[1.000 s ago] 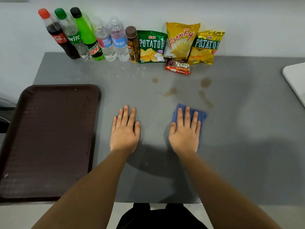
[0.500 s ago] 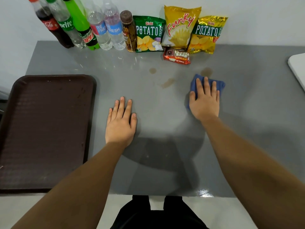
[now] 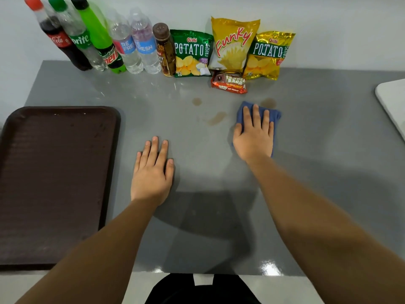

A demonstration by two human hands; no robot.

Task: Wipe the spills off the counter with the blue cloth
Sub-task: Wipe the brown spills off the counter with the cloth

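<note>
- Cloth (image 3: 258, 113) first: blue, lying flat on the grey tabletop (image 3: 328, 172) right of centre, pinned under the right hand, with its far edge just short of a brown spill.
- Far left, the tray (image 3: 54, 183) sits dark and bare, well apart from the action.
- Along the back wall, bottles (image 3: 105, 40) stand in a row, then snack bags (image 3: 234, 47), with a small bar (image 3: 229, 84) lying in front of them.
- Left hand (image 3: 152, 172) lies palm down on the tabletop, fingers straight and together; its grip holds nothing, it just steadies the body.
- Moving right, a small round spot (image 3: 196, 101) shows near the bar, and a longer smear (image 3: 217, 118) sits between the two hands, both untouched by the look of them.
- Right hand (image 3: 254, 134) is spread flat on the cloth, fingers extended; no pinch here, the grip is an open palm pressing the fabric down.
- Just beyond the cloth's far edge, a third stain (image 3: 269, 103) peeks out, touching or nearly touching the fabric.
- My read: the wipe is under way with three marks left.
- To do it well: keep the palm flat and pressure even, push forward over the far stain, then sweep left through the smear and the spot.
- Watch the bar at the far end; a long stroke could knock it.
- At the far right edge, a white board (image 3: 392, 102) stays clear of it all.
</note>
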